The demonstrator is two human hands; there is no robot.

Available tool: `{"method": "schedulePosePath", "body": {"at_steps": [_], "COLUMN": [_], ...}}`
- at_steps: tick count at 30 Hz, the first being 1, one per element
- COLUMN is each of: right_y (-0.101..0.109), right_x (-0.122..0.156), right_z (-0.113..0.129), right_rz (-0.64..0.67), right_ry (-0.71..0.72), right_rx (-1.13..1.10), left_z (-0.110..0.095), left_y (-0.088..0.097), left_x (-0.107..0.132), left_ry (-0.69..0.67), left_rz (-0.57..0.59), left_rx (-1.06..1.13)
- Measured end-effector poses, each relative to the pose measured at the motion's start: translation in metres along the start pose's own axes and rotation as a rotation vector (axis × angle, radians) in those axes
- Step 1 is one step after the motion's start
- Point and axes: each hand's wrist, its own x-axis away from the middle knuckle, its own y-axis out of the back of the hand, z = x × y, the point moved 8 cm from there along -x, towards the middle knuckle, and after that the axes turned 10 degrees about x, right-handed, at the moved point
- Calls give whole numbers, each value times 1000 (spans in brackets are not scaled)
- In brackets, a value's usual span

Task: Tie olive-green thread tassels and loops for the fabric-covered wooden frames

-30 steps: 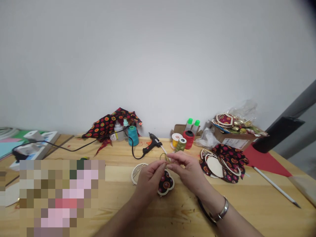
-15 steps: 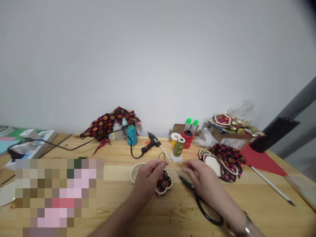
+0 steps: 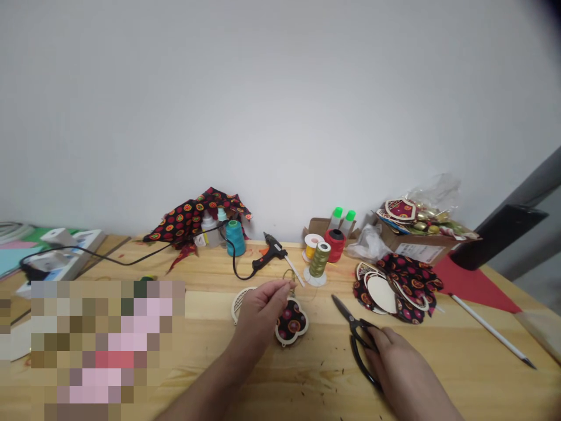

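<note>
My left hand [image 3: 265, 307] is closed in a pinch on a thin olive thread [image 3: 289, 273], which loops up beyond the fingertips. Just beneath it lies a flower-shaped ornament [image 3: 291, 321] with a pale wooden rim and dark patterned fabric. A round wooden piece with a lattice [image 3: 241, 301] is partly covered by the same hand. On the right, black-handled scissors [image 3: 350, 317] lie with blades pointing away and to the left. My right hand [image 3: 390, 356] has its fingers wrapped round the scissor handles; the fingertips are partly hidden.
Beyond the hands stand an olive thread spool [image 3: 319, 260], a red spool [image 3: 335, 244] and a glue gun [image 3: 272, 251] with its cord. Fabric-covered wooden shapes [image 3: 381, 292] are piled at right, near a white pencil [image 3: 491, 330]. A cardboard box [image 3: 412, 248] stands behind.
My right hand has moved from near the left fingertips back toward me and taken hold of the scissor handles. My left hand stays pinched in nearly the same place.
</note>
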Motion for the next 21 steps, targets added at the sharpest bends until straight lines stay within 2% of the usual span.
{"method": "schedulePosePath", "body": {"at_steps": [2,4,7,10,13,16,21], "right_y": [6,21,46,51,47,46,51], "right_x": [-9,-20,-36,-51,-59,-63,-65], "right_z": [-3,4,31,58,81,92,92], "right_rz": [-30,-116,-211,-82,48,70,-16], "right_ry": [-47,-42,66,12,-73,-85,-80], "right_rx": [5,-90,-546,-1086,-1379,-1485,-1481], "left_z": [2,3,4,2,-2,-4,-5], "left_y": [-1,-2,-6,-10,-15,-20,-23], "left_x": [0,2,4,6,8,9,11], "left_ry": [5,10,20,23,18,18,25], "left_rz": [10,25,59,97,134,181,220], "left_rx": [1,2,-1,-9,-14,-13,-22]}}
